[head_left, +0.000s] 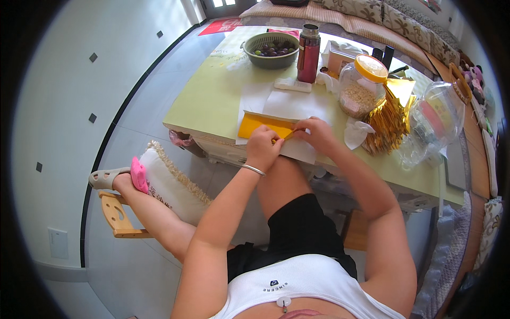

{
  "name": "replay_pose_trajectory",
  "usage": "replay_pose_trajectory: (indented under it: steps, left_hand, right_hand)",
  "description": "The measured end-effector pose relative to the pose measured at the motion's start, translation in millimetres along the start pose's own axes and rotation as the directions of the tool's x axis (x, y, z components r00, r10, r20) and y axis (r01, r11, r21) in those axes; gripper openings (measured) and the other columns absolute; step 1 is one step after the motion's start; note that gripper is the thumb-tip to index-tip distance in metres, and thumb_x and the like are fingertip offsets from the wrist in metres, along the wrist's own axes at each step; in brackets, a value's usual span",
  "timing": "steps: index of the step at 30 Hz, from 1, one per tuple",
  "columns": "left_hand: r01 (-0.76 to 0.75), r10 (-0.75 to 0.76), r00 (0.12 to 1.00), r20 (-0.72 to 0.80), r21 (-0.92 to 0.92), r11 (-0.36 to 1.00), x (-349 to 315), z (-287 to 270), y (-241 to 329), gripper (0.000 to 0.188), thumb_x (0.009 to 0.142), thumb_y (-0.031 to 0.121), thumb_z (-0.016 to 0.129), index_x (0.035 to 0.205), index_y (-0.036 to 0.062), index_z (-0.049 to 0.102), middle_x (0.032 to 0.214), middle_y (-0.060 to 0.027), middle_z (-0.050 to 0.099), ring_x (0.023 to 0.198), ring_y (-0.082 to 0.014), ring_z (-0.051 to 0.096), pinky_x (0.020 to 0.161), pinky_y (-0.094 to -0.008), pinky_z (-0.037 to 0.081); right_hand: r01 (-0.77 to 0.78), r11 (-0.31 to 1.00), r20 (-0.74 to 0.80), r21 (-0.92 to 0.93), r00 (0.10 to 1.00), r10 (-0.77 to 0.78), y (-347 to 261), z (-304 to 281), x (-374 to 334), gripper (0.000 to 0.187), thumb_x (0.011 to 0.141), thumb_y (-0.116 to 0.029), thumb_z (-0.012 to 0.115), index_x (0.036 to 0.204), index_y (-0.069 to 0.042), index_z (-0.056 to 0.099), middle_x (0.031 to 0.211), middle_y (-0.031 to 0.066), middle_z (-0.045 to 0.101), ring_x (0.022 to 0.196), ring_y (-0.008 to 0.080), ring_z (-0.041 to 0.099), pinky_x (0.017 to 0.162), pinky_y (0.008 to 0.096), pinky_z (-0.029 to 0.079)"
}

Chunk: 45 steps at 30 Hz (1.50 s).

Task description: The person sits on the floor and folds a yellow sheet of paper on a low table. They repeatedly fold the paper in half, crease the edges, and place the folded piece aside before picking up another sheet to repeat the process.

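Observation:
A sheet of golden-yellow paper [255, 126], partly folded, lies near the front edge of the green-topped table, over white sheets [296, 105]. With bent fingers, my left hand [262, 147] pinches the near edge of the golden paper; a silver bangle circles that wrist. At the paper's right end, my right hand [315, 133] pinches its corner. The two hands are close together, a small gap between them. Right of them stands a thick fanned stack of folded gold paper [389, 123]. A crumpled white tissue [357, 133] lies between my right hand and the stack.
Toward the back of the table [207, 95] are a colander [268, 63] of grapes, a red thermos [308, 56], a white tube [292, 85] and a yellow-lidded jar [360, 94] of grains. A clear plastic bag [433, 127] sits right. A cushion [170, 181] and wooden stool [119, 215] are lower left.

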<state>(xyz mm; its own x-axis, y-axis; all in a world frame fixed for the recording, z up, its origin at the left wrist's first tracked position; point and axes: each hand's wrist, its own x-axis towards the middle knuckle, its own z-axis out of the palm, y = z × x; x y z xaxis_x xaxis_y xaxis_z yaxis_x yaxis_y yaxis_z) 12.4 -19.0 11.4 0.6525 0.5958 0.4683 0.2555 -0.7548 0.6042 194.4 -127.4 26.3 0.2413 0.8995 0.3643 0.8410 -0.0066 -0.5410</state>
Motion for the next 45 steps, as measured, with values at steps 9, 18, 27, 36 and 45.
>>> replay_pose_trajectory:
  steps: [9, 18, 27, 36, 45]
  left_hand:
    - [0.192, -0.187, 0.981, -0.061, 0.105, 0.976, 8, 13, 2, 0.021, 0.073, 0.02, 0.079, 0.067, 0.0024, 0.07, 0.087, -0.0143, 0.063, 0.084, -0.0309, 0.062, 0.077, -0.0403, 0.051]
    - [0.338, -0.35, 0.936, 0.021, 0.215, 0.916, 21, 16, 7, 0.02, 0.075, 0.024, 0.074, 0.07, 0.0042, 0.073, 0.093, -0.0164, 0.065, 0.091, -0.034, 0.063, 0.083, -0.0441, 0.051]
    - [0.29, -0.293, 0.956, -0.027, 0.269, 0.918, 22, 21, -2, 0.022, 0.074, 0.025, 0.073, 0.067, 0.0039, 0.072, 0.087, -0.0167, 0.065, 0.086, -0.0331, 0.064, 0.08, -0.0431, 0.052]
    - [0.311, -0.34, 0.939, 0.041, 0.318, 0.896, 24, 21, 1, 0.025, 0.079, 0.026, 0.071, 0.079, 0.0017, 0.075, 0.095, -0.0176, 0.066, 0.093, -0.0343, 0.064, 0.085, -0.0431, 0.052]
    - [0.298, -0.285, 0.955, -0.087, 0.305, 0.905, 22, 29, -8, 0.023, 0.073, 0.024, 0.074, 0.07, 0.0015, 0.074, 0.084, -0.0199, 0.068, 0.083, -0.0355, 0.065, 0.079, -0.0443, 0.053]
  right_hand:
    - [-0.088, 0.996, -0.129, 0.018, 0.988, 0.09, 0, 14, 16, 0.022, 0.081, -0.016, 0.072, 0.102, -0.007, 0.07, 0.095, 0.0096, 0.071, 0.095, 0.028, 0.064, 0.083, 0.0401, 0.05]
    - [0.407, 0.862, 0.112, -0.303, 0.913, -0.392, -9, 13, -20, 0.052, 0.09, -0.029, 0.065, 0.131, 0.0, 0.056, 0.145, 0.0167, 0.05, 0.14, 0.0314, 0.04, 0.117, 0.045, 0.027]
    - [0.414, 0.848, 0.333, -0.332, 0.892, -0.305, -8, 13, -19, 0.09, 0.093, -0.062, 0.047, 0.149, 0.006, 0.032, 0.158, 0.0235, 0.027, 0.151, 0.0338, 0.017, 0.123, 0.0452, 0.012]
    - [0.415, 0.849, 0.364, -0.326, 0.884, -0.293, -12, 10, -20, 0.094, 0.091, -0.066, 0.049, 0.15, 0.005, 0.029, 0.159, 0.0236, 0.025, 0.15, 0.0341, 0.018, 0.123, 0.0449, 0.012]
    - [0.375, 0.873, 0.375, -0.312, 0.893, -0.25, -11, 11, -18, 0.096, 0.091, -0.07, 0.044, 0.151, 0.004, 0.028, 0.159, 0.0224, 0.025, 0.151, 0.0328, 0.018, 0.123, 0.0435, 0.012]
